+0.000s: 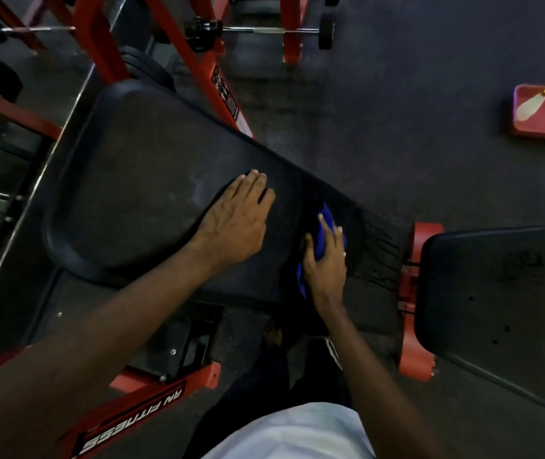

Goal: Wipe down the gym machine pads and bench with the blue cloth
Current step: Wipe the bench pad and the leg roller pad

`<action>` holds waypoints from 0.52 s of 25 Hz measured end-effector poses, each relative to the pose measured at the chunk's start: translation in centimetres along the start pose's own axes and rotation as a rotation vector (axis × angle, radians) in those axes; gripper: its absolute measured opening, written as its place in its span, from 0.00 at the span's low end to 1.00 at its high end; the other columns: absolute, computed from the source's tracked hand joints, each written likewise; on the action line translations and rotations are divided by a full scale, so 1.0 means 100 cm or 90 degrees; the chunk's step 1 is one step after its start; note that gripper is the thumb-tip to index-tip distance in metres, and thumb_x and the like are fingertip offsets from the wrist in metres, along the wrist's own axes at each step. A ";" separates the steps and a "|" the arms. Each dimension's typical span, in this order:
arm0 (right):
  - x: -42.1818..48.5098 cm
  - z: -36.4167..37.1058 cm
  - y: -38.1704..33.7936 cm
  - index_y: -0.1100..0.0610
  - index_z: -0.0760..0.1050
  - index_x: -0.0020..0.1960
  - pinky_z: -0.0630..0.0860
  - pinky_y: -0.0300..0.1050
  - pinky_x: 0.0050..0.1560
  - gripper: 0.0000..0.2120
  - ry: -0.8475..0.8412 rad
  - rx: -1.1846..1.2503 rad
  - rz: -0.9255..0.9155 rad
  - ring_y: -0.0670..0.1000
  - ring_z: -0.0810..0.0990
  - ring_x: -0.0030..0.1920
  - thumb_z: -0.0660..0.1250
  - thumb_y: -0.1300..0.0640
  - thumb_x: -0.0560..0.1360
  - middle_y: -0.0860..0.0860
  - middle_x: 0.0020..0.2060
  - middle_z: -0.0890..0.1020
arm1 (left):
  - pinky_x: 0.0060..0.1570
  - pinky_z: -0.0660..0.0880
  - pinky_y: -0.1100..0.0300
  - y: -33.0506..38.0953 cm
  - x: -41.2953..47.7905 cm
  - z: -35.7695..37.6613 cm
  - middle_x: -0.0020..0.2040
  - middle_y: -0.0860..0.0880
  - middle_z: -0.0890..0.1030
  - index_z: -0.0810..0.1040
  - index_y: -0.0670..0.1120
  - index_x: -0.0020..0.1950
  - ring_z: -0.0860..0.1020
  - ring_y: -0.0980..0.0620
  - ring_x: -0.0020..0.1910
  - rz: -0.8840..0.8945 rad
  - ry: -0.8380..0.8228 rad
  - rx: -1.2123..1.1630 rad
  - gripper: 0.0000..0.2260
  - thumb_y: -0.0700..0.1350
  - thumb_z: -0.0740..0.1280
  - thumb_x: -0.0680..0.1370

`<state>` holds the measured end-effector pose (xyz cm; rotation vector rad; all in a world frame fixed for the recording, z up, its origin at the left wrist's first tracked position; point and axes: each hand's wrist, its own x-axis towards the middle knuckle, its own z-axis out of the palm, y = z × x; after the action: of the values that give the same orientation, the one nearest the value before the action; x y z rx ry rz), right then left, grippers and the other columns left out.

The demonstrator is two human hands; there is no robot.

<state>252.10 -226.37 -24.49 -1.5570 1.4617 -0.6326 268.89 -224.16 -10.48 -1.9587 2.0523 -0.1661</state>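
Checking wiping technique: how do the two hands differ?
The left hand lies flat, fingers straight, holding nothing; the right hand curls around the blue cloth. The left hand sits farther up the long pad; the right hand nearer its cracked end. Both rest on that pad.

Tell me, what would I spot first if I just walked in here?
The bright blue cloth jumps out, bunched under the right hand on the near-right part of the big black bench pad. Beside it, the left hand lies flat on the pad's middle. A red machine frame stands around the pad, and a red tray sits on the floor at far right.
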 end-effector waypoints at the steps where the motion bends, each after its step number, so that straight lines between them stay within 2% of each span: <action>1: 0.023 0.001 -0.008 0.42 0.62 0.78 0.67 0.57 0.72 0.25 -0.002 -0.010 -0.002 0.51 0.55 0.80 0.60 0.45 0.82 0.45 0.78 0.63 | 0.74 0.61 0.45 0.000 0.000 0.002 0.72 0.35 0.69 0.70 0.38 0.71 0.65 0.37 0.74 -0.003 0.002 0.017 0.24 0.46 0.62 0.77; 3: 0.072 0.000 -0.026 0.45 0.62 0.78 0.64 0.59 0.74 0.25 -0.004 -0.027 -0.007 0.54 0.56 0.80 0.58 0.43 0.83 0.48 0.78 0.65 | 0.75 0.60 0.45 0.002 0.000 0.003 0.73 0.35 0.68 0.68 0.38 0.72 0.64 0.37 0.75 -0.001 0.000 0.031 0.24 0.46 0.61 0.78; 6: 0.096 0.004 -0.043 0.46 0.65 0.77 0.65 0.58 0.73 0.23 -0.017 -0.020 -0.038 0.52 0.57 0.80 0.58 0.43 0.83 0.47 0.77 0.67 | 0.75 0.58 0.45 0.004 0.000 0.004 0.74 0.35 0.66 0.66 0.38 0.73 0.62 0.37 0.75 -0.001 0.005 0.051 0.23 0.47 0.58 0.79; 8: 0.060 0.006 -0.041 0.45 0.65 0.77 0.65 0.49 0.73 0.23 -0.013 -0.012 -0.100 0.49 0.56 0.80 0.60 0.46 0.83 0.46 0.77 0.66 | 0.76 0.57 0.45 0.004 0.000 0.007 0.74 0.35 0.65 0.64 0.38 0.74 0.61 0.37 0.76 0.002 0.004 0.066 0.23 0.47 0.56 0.80; 10: 0.006 0.002 -0.025 0.46 0.64 0.78 0.58 0.35 0.74 0.24 -0.020 -0.004 -0.165 0.48 0.55 0.80 0.62 0.50 0.82 0.47 0.78 0.64 | 0.76 0.56 0.45 0.005 -0.002 0.008 0.75 0.34 0.64 0.62 0.37 0.75 0.60 0.37 0.76 -0.002 0.007 0.074 0.24 0.48 0.53 0.82; 11: -0.017 -0.001 -0.012 0.48 0.64 0.78 0.56 0.35 0.75 0.26 -0.034 -0.001 -0.181 0.49 0.55 0.80 0.63 0.52 0.82 0.48 0.78 0.63 | 0.76 0.55 0.44 0.005 -0.002 0.008 0.76 0.34 0.63 0.61 0.37 0.76 0.59 0.37 0.77 -0.003 0.007 0.077 0.24 0.48 0.51 0.83; 13: -0.046 -0.002 0.011 0.49 0.62 0.79 0.58 0.47 0.78 0.28 -0.057 0.006 -0.172 0.49 0.53 0.80 0.65 0.55 0.81 0.48 0.79 0.62 | 0.76 0.54 0.44 0.006 -0.001 0.009 0.77 0.34 0.60 0.59 0.37 0.77 0.57 0.37 0.77 0.003 0.006 0.078 0.25 0.49 0.49 0.84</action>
<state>250.56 -221.95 -24.36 -1.7688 1.1903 -0.7134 268.63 -223.93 -11.53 -1.8824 2.0023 -0.2937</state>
